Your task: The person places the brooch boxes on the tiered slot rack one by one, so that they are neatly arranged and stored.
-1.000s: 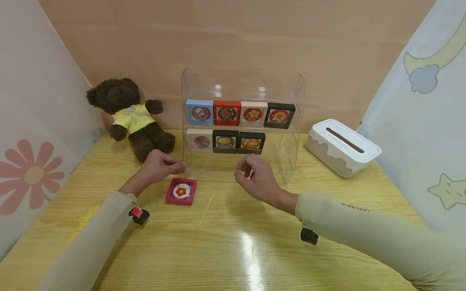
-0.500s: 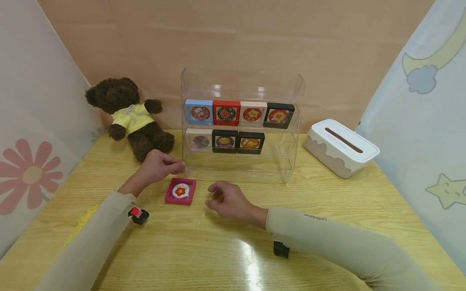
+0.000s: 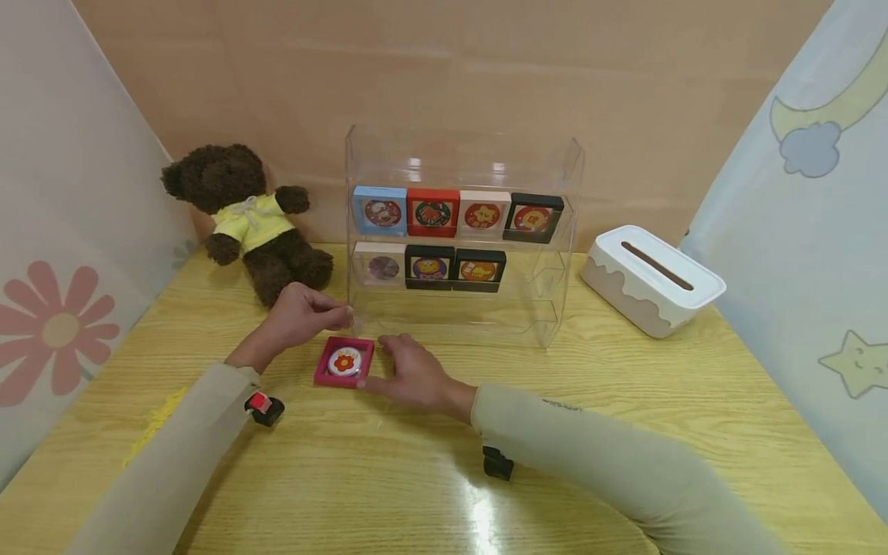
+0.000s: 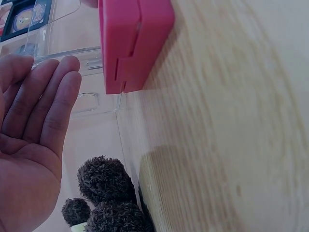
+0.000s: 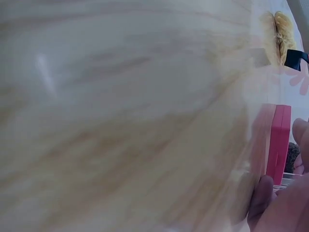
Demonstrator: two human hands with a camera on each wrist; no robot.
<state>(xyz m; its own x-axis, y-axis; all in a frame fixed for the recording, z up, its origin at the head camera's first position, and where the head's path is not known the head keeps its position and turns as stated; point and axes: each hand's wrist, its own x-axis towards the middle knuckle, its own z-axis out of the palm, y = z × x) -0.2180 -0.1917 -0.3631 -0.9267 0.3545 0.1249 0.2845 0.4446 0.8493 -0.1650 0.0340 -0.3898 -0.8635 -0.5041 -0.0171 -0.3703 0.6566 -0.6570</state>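
Observation:
A pink square frame (image 3: 321,372) lies flat on the table, holding a round white badge with a red flower (image 3: 344,361). My right hand (image 3: 416,376) reaches it from the right, thumb at its lower right corner and fingers spread beside its right side. My left hand (image 3: 298,314) pinches the lower left edge of a clear acrylic display rack (image 3: 451,312). In the left wrist view the other fingers of that hand (image 4: 43,106) extend near the rack. The pink frame's side (image 4: 133,53) shows beside them. In the right wrist view my right thumb (image 5: 260,195) is close to the pink frame (image 5: 278,142).
Two tiers of the rack bear several framed badges, such as a blue one (image 3: 359,208) and a red one (image 3: 433,194). A brown teddy bear (image 3: 277,262) sits to the left. At the right stands a tissue box (image 3: 617,289). Something yellow and stringy (image 3: 156,424) lies by my left sleeve.
My right hand has moved left and down from in front of the rack to the pink frame, its fingers spreading. My left hand stays at the rack's edge.

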